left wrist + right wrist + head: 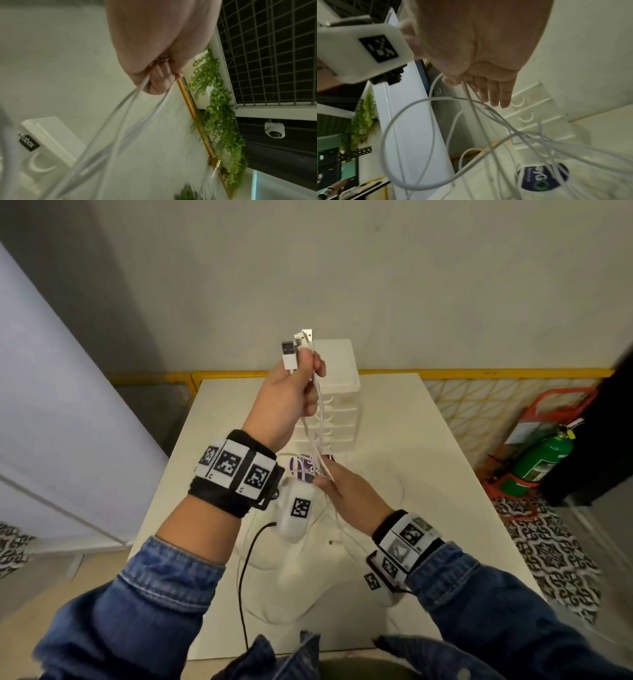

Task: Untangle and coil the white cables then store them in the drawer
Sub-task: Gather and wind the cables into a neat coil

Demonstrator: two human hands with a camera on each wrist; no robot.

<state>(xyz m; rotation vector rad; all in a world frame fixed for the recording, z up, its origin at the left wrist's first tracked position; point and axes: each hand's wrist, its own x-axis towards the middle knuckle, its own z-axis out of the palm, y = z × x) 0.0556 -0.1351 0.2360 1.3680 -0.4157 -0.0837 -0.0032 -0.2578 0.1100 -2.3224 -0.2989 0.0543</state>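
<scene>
My left hand (298, 385) is raised above the table (411, 440) and grips several white cables (312, 440) just below their USB plugs (297, 347), which stick up out of the fist. The left wrist view shows the fingers (159, 75) curled round the strands (120, 115). The cables hang down to my right hand (342, 487), lower and nearer, which pinches them between thumb and fingers (494, 94). Below it the tangled loops (426, 135) droop onto the table. The white drawer unit (342, 392) stands behind the hands with its drawers closed.
A purple round sticker (301, 465) lies on the table under the cables. A black wire (246, 559) trails from the left wrist camera. To the right, a green fire extinguisher (544, 457) stands on the floor. A wall and a yellow rail (479, 373) are behind the table.
</scene>
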